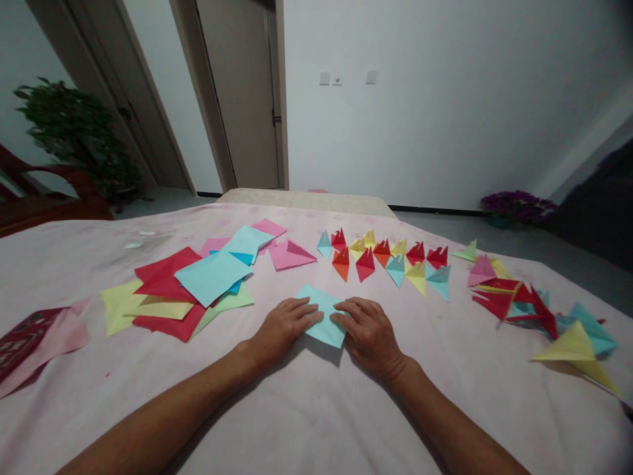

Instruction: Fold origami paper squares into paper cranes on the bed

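Observation:
A light blue sheet of origami paper lies on the cloth in front of me, its near edge a little raised above a shadow. At its left side my left hand is closed on the paper, fingertips and thumb pressed to the top. My right hand grips the right side the same way, fingers bent. Just beyond stand rows of small folded paper cranes in red, orange, yellow and light blue. Whether fingers reach beneath the sheet is hidden.
Loose colored paper sheets are piled at left, beside a folded pink paper. Larger folded paper pieces lie at right. A dark red packet rests at far left on the pink tablecloth. Beyond are a door and wall.

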Motion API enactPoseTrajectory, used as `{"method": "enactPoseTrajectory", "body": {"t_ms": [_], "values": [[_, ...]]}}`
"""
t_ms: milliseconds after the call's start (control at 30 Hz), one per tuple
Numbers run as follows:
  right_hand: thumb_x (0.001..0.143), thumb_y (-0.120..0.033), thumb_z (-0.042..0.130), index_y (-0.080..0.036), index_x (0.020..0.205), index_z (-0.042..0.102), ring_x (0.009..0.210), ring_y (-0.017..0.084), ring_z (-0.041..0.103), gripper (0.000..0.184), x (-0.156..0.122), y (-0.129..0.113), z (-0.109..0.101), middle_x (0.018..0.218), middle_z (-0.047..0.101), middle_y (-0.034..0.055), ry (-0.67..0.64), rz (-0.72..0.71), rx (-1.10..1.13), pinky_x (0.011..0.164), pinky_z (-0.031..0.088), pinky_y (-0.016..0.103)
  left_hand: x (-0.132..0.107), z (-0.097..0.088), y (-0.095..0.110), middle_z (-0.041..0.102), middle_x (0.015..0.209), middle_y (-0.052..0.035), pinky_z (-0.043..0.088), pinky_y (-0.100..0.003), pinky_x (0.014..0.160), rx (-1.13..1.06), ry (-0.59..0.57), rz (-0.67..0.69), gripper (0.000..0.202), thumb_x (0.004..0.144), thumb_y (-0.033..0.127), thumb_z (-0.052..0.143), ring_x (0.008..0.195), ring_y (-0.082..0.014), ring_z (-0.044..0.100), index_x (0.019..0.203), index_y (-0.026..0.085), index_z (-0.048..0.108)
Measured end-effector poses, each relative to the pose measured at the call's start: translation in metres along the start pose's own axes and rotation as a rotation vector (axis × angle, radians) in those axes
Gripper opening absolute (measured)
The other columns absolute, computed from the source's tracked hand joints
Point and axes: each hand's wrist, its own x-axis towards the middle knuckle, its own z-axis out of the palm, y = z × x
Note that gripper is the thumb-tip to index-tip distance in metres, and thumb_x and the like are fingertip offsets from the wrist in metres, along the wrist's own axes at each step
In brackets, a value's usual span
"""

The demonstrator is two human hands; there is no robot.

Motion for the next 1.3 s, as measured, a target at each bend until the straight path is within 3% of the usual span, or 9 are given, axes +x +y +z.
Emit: {"method": "enactPoseTrajectory", "body": {"t_ms": [67,167,433,600,767,933,1033,1167,1300], "values": [[0.082,-0.01,0.058,-0.022,0.116,0.065,0.118,0.026,0.05,0.037,-0.004,0.009,-0.003,0.122,0.066,0.0067,-0.072,-0.007,0.018,0.1,0.037,0.043,0.002,0.0,-0.006,0.062,0.133,-0.0058,0.042,-0.046,0.106,-0.033,-0.024,0.102,0.036,0.098,0.019,0.046,0.132,-0.0262,0.049,0.132,0.026,0.056],[0.087,-0.011,0.057,-0.021,0.113,0.066,0.109,0.024,0.055,0.03,-0.01,0.018,-0.003,0.112,0.069,0.0067,-0.165,-0.031,0.053,0.096,0.041,0.041,0.0,0.003,-0.01,0.063,0.133,-0.0052,0.039,-0.05,0.109,-0.062,-0.08,0.144,0.035,0.097,0.02,0.047,0.135,-0.0271,0.045,0.131,0.027,0.057],[0.084,-0.009,0.058,-0.02,0.11,0.068,0.093,0.022,0.055,0.03,-0.011,0.021,0.0,0.1,0.065,0.0073,-0.284,0.16,0.129,0.082,0.043,0.037,-0.012,0.001,-0.013,0.07,0.114,-0.0068,0.05,-0.037,0.091,-0.225,-0.017,-0.141,0.025,0.096,0.021,0.051,0.106,-0.0199,0.063,0.116,0.024,0.065],[0.092,-0.019,0.055,-0.023,0.092,0.069,0.084,0.019,0.053,0.014,-0.005,0.027,0.0,0.086,0.062,0.0028,-0.253,0.331,0.219,0.076,0.041,0.034,-0.002,-0.004,-0.017,0.066,0.09,-0.005,0.048,-0.033,0.078,-0.253,-0.028,-0.386,0.02,0.096,0.03,0.053,0.086,-0.0193,0.059,0.089,0.019,0.068],[0.097,-0.033,0.051,-0.021,0.075,0.06,0.078,0.018,0.054,0.027,-0.002,0.034,0.006,0.077,0.061,0.0008,-0.287,0.474,0.246,0.073,0.04,0.032,0.005,-0.001,-0.021,0.06,0.084,-0.0041,0.043,-0.035,0.076,-0.105,-0.07,-0.511,0.026,0.095,0.036,0.052,0.081,-0.021,0.053,0.079,0.018,0.061],[0.094,-0.03,0.055,-0.023,0.101,0.065,0.09,0.02,0.059,0.014,-0.003,0.036,0.012,0.097,0.068,0.0026,-0.258,0.552,0.208,0.08,0.043,0.035,0.009,0.002,-0.023,0.058,0.082,-0.004,0.041,-0.036,0.074,-0.001,-0.099,-0.563,0.025,0.091,0.037,0.057,0.079,-0.0219,0.052,0.074,0.019,0.057],[0.093,-0.029,0.056,-0.022,0.12,0.061,0.094,0.023,0.06,0.028,-0.005,0.035,0.015,0.106,0.069,0.0058,-0.227,0.551,0.146,0.081,0.045,0.036,0.011,0.001,-0.021,0.058,0.08,-0.0036,0.042,-0.037,0.072,0.037,-0.099,-0.569,0.024,0.089,0.035,0.06,0.078,-0.022,0.052,0.072,0.019,0.055],[0.092,-0.028,0.055,-0.021,0.125,0.059,0.092,0.025,0.061,0.034,-0.007,0.036,0.018,0.105,0.07,0.008,-0.202,0.516,0.072,0.08,0.046,0.039,0.01,0.002,-0.019,0.064,0.096,-0.0067,0.047,-0.04,0.077,0.043,-0.015,-0.539,0.012,0.087,0.03,0.062,0.088,-0.0244,0.058,0.092,0.019,0.06],[0.092,-0.027,0.055,-0.022,0.123,0.059,0.091,0.025,0.06,0.032,-0.008,0.037,0.019,0.103,0.069,0.0084,-0.18,0.474,0.027,0.079,0.045,0.039,0.008,0.009,-0.019,0.055,0.137,-0.0134,0.047,-0.049,0.098,0.026,0.087,-0.275,0.039,0.094,0.018,0.052,0.127,-0.0298,0.05,0.132,0.022,0.05]]}}
